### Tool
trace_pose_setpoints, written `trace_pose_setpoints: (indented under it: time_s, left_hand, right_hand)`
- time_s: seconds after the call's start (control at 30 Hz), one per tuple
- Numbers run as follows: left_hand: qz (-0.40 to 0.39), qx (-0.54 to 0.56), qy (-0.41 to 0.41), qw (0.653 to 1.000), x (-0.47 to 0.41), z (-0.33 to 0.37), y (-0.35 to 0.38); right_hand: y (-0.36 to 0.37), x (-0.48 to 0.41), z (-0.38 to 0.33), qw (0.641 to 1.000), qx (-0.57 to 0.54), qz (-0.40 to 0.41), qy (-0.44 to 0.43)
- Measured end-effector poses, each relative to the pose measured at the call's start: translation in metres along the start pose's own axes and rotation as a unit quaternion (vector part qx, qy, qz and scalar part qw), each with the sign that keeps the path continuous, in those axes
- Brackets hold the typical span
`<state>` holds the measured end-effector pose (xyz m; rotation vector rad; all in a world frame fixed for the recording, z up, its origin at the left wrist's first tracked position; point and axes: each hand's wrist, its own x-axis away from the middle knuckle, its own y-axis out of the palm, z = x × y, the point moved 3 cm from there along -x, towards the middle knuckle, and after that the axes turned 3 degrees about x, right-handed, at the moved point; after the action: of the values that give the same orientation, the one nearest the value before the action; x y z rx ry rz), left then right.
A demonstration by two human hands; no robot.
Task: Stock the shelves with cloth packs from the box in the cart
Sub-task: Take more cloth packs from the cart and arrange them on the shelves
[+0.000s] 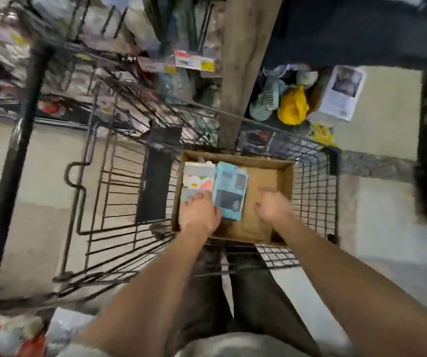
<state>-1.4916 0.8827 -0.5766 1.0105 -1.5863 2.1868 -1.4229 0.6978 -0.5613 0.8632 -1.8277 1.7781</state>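
Packs, count two, in the cardboard box (269,181) in the cart (312,184): patterned pack (198,179) and blue pack (230,193), touching. Straight-fingered, the left hand (199,215) presses the patterned pack; the right hand (274,207), blurred, hovers loosely spread, empty.

Motion blur smears your right hand (274,207), so its fingers' pose is unreadable. The fingers of your left hand (199,215) cover the near end of the patterned pack (197,177); print on the blue pack (230,189) beside them is illegible.
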Motion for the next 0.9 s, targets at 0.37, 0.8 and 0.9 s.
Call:
trace_pose_setpoints:
  time_s: [0.37,0.8,0.9]
  left_hand:
    - [-0.037,0.007,0.011,0.999,-0.102,-0.011,0.059]
    - [0.037,0.199,-0.063,0.977,-0.188,-0.007,0.141]
    - [0.030,0.271,-0.093,0.958,-0.188,-0.006,0.143]
  right_hand:
    - [0.073,-0.065,0.017,0.995,-0.048,-0.023,0.080]
    - [0.163,-0.134,0.027,0.989,-0.105,-0.048,0.095]
    - [0.167,-0.136,0.030,0.987,-0.117,-0.048,0.100]
